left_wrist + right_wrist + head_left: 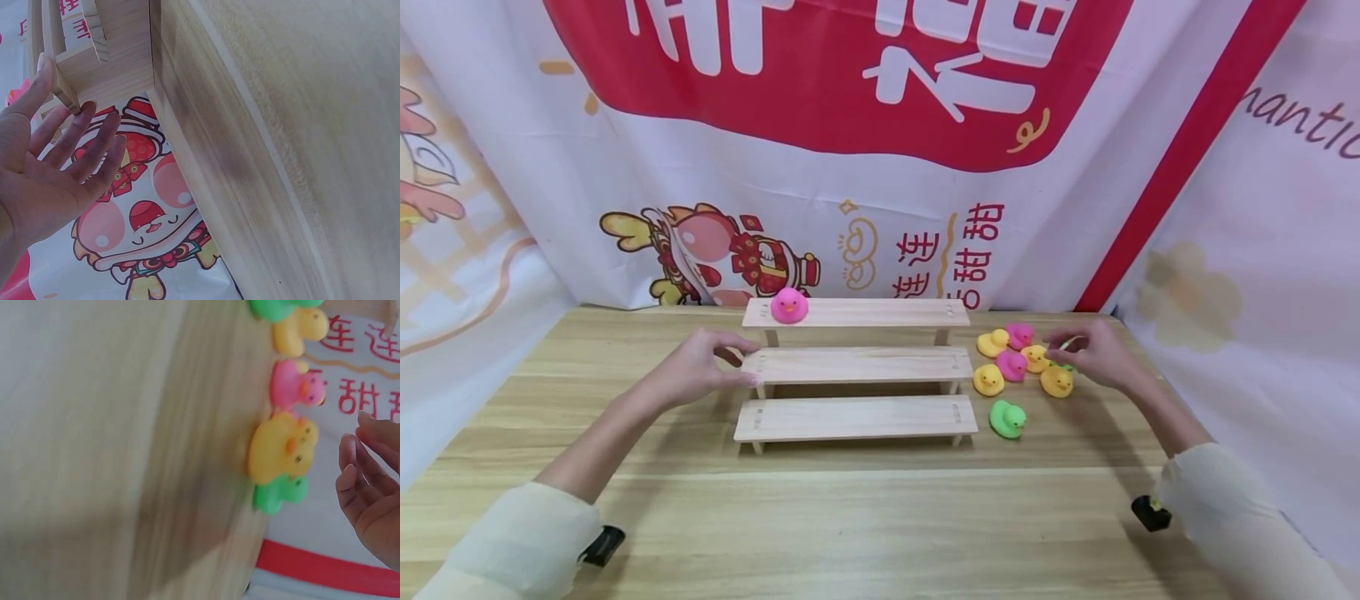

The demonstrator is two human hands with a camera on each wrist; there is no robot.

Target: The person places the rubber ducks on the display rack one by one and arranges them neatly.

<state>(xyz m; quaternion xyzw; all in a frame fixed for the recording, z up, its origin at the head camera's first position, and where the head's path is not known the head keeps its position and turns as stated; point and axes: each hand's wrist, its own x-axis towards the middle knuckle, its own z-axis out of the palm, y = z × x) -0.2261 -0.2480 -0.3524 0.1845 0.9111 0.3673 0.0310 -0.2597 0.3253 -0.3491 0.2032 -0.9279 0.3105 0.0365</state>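
A three-tier wooden shelf (856, 364) stands on the table. My left hand (703, 367) grips the left end of its middle board, thumb at the front edge and fingers behind; the left wrist view shows the thumb against the board end (65, 94). One pink duck (789, 306) sits at the left of the top board. My right hand (1093, 354) hovers over the right side of a duck cluster, fingers loosely bent, holding nothing visible. Nearest to it are an orange-yellow duck (1057, 382) and a green duck (281, 494), mostly hidden in the head view.
Right of the shelf sit yellow ducks (988, 380) and pink ducks (1011, 365), close together. Another green duck (1007, 419) stands nearer the front. A printed cloth (850, 142) hangs behind the wood-grain table (865, 525), and more cloth (1247, 333) hangs at the right.
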